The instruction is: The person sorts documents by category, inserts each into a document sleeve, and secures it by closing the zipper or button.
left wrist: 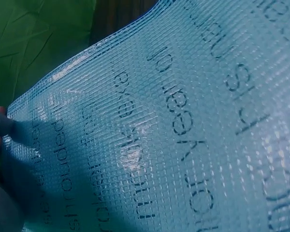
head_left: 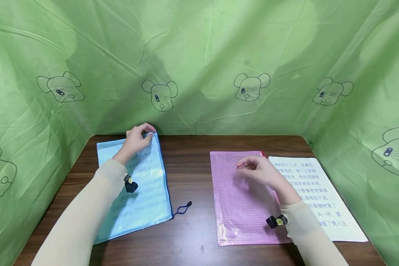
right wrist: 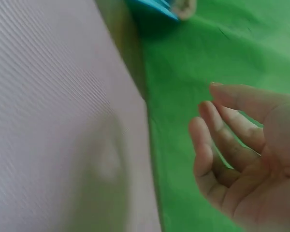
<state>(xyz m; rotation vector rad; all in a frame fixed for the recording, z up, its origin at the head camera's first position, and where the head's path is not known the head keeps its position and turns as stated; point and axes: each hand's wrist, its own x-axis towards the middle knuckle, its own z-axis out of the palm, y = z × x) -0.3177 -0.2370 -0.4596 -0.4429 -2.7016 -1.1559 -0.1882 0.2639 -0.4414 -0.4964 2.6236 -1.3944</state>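
Note:
My left hand [head_left: 137,139] pinches the far right corner of a blue mesh zipper pouch [head_left: 143,199], which lies slanted on the left with a printed English sheet showing through. Close up in the left wrist view, the lettered pouch [left wrist: 150,130] runs to the fingers at the left edge. My right hand [head_left: 261,171] hovers over a pink mesh pouch [head_left: 232,207], fingers loosely bent and holding nothing. In the right wrist view that hand [right wrist: 241,154] hangs beside the pink pouch [right wrist: 48,121], thumb and fingertips apart.
White sheets with large printed Chinese text [head_left: 332,210] lie at the right, partly behind the right forearm. A dark blue cord loop [head_left: 183,208] sticks out from the blue pouch's near right corner. Green cloth walls [head_left: 199,55] surround the brown wooden table [head_left: 189,170].

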